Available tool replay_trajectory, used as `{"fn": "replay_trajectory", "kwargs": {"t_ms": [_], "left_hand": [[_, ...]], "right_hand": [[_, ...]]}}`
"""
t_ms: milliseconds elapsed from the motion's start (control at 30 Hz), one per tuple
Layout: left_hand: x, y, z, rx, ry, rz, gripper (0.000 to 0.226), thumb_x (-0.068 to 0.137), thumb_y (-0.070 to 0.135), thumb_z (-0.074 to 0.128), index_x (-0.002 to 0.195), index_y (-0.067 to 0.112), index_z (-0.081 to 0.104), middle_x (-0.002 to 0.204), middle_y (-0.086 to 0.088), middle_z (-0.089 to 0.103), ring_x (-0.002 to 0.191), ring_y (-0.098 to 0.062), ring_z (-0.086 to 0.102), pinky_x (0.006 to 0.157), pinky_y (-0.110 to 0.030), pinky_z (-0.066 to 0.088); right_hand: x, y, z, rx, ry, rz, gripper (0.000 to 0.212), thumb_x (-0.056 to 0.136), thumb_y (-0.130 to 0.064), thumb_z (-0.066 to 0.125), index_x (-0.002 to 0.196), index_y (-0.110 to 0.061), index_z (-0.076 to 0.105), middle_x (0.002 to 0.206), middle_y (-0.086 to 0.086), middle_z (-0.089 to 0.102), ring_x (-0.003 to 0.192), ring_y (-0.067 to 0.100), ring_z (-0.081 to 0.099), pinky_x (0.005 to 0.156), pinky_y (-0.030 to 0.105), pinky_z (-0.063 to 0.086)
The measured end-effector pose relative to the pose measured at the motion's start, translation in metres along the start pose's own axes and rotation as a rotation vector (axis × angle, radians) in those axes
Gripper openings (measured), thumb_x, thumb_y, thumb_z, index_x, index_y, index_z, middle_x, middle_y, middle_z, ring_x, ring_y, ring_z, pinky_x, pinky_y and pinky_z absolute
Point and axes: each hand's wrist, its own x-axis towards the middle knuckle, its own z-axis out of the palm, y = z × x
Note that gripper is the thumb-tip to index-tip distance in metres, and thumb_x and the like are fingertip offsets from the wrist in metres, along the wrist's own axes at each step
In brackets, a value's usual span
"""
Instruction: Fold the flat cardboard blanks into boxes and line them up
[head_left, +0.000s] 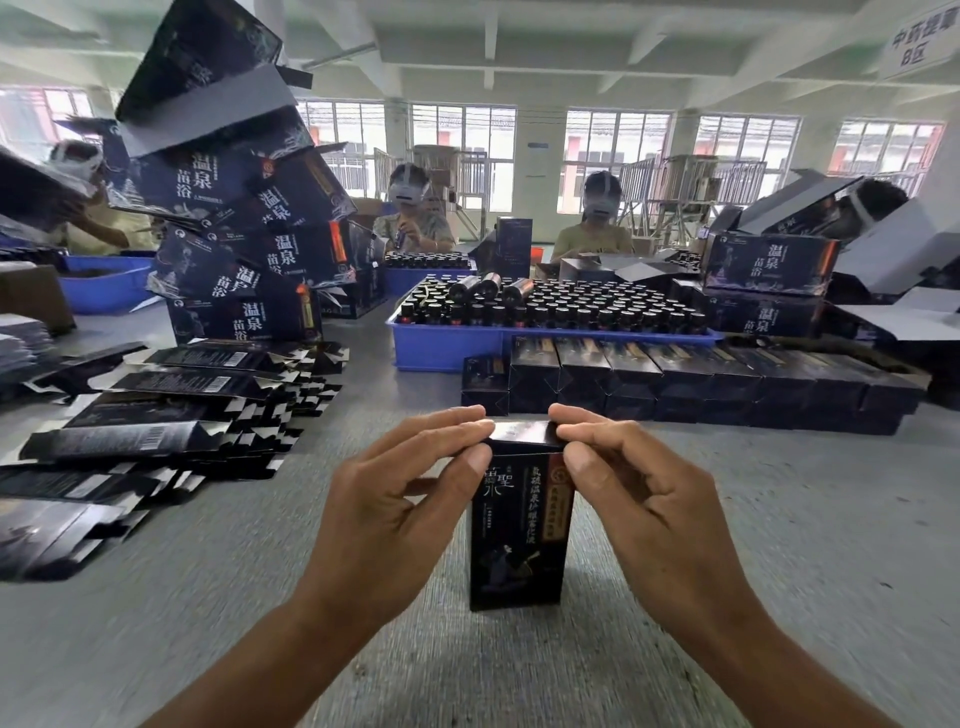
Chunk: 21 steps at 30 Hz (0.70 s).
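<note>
Your left hand (402, 499) and right hand (641, 493) both pinch the top flap of the dark folded box (519, 525), thumbs in front, standing upright on the grey table (779, 519) before the row of finished boxes (701, 384)

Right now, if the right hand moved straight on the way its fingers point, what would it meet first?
Probably the left hand: the right hand points leftward across the box top, fingertips facing. Depth is unclear.
</note>
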Motion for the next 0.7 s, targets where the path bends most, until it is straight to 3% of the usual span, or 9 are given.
{"fn": "replay_trajectory", "kwargs": {"t_ms": [200, 333, 467, 600, 700], "left_hand": [[0.002, -0.004, -0.003, 0.101, -0.052, 0.141, 0.023, 0.090, 0.012, 0.068, 0.111, 0.009, 0.076, 0.123, 0.000, 0.070, 0.110, -0.007, 0.068, 0.078, -0.022, 0.058], [0.001, -0.007, -0.002, 0.077, -0.048, 0.107, 0.022, 0.091, 0.013, 0.067, 0.111, 0.011, 0.076, 0.127, 0.000, 0.068, 0.114, -0.006, 0.066, 0.079, -0.018, 0.057], [-0.002, -0.013, -0.002, 0.097, -0.086, 0.066, 0.024, 0.095, 0.024, 0.066, 0.117, 0.017, 0.071, 0.132, 0.002, 0.064, 0.117, -0.004, 0.063, 0.079, -0.016, 0.056], [-0.008, -0.020, -0.002, 0.068, -0.220, -0.072, 0.041, 0.095, 0.037, 0.064, 0.133, 0.045, 0.051, 0.123, 0.016, 0.065, 0.108, -0.002, 0.066, 0.074, -0.016, 0.057], [-0.008, -0.024, -0.002, 0.013, -0.288, -0.199, 0.051, 0.094, 0.043, 0.062, 0.137, 0.058, 0.038, 0.122, 0.015, 0.065, 0.106, -0.001, 0.067, 0.078, -0.022, 0.059]], "right_hand": [[0.001, 0.002, -0.001, -0.007, 0.002, -0.002, 0.017, 0.094, -0.021, 0.061, 0.103, -0.030, 0.073, 0.120, -0.024, 0.068, 0.113, -0.003, 0.063, 0.086, 0.012, 0.051], [0.001, 0.005, 0.000, -0.119, 0.018, -0.073, 0.019, 0.093, -0.030, 0.059, 0.106, -0.030, 0.072, 0.122, -0.027, 0.067, 0.114, -0.006, 0.062, 0.084, 0.009, 0.050], [0.000, 0.014, 0.003, -0.287, 0.053, -0.197, 0.022, 0.097, -0.029, 0.056, 0.112, -0.022, 0.070, 0.131, -0.017, 0.063, 0.119, -0.003, 0.059, 0.090, 0.017, 0.054], [-0.001, 0.019, 0.004, -0.343, -0.010, -0.180, 0.026, 0.102, -0.040, 0.051, 0.126, -0.047, 0.057, 0.140, -0.027, 0.053, 0.122, -0.009, 0.054, 0.092, 0.009, 0.048], [-0.004, 0.025, 0.005, -0.442, -0.100, -0.097, 0.044, 0.100, -0.052, 0.043, 0.137, -0.069, 0.028, 0.137, -0.042, 0.041, 0.120, -0.020, 0.046, 0.089, 0.006, 0.044]]}}
